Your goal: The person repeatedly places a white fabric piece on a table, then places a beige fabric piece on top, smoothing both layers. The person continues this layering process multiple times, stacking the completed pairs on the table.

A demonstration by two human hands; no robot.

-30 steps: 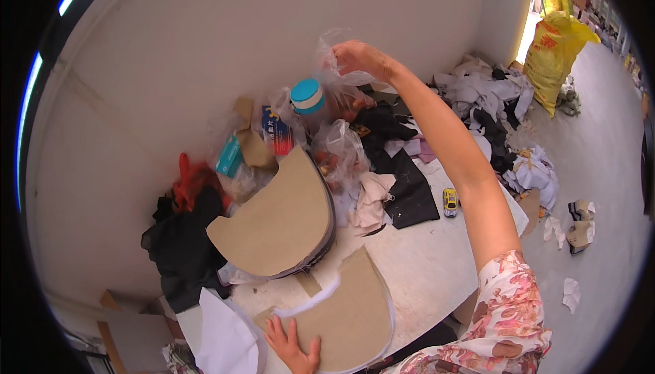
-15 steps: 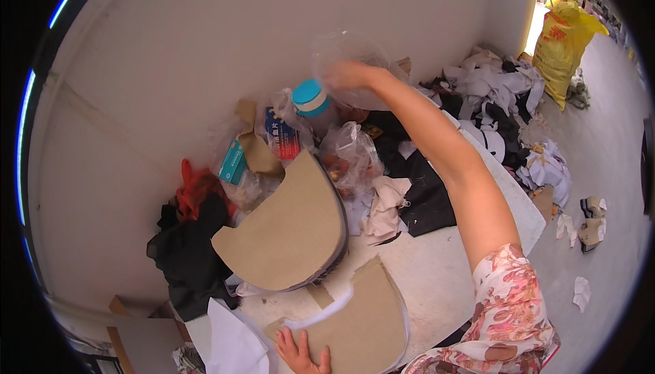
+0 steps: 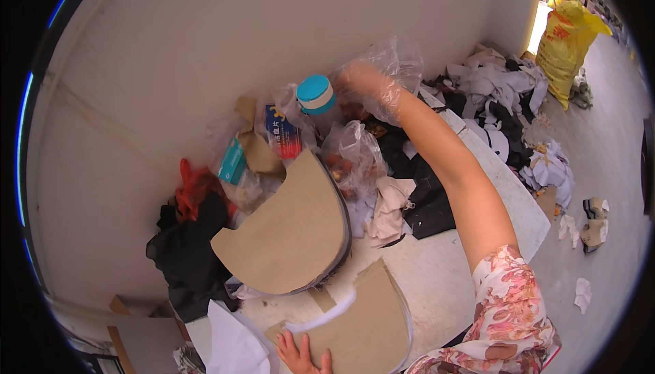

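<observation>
My right hand [image 3: 368,87] is stretched far forward and sits inside a clear plastic bag [image 3: 392,67], beside a bottle with a teal cap [image 3: 316,94]. Whether its fingers grip anything inside the bag is hidden by the crinkled film. My left hand [image 3: 300,355] lies flat, fingers spread, on a rounded brown cardboard piece [image 3: 368,319] at the near edge of the white table [image 3: 443,265]. A stack of similar brown cardboard shapes [image 3: 290,227] leans up just beyond it.
Plastic bags, small boxes [image 3: 281,132], a red bag [image 3: 194,183] and black cloth [image 3: 191,254] crowd the table's far side against the wall. Black and white fabric scraps [image 3: 491,101] spill to the right. A yellow sack [image 3: 563,29] stands on the floor.
My right hand has dropped from above the pile into the clear plastic bag near the teal-capped bottle. The left hand stays on the cardboard piece.
</observation>
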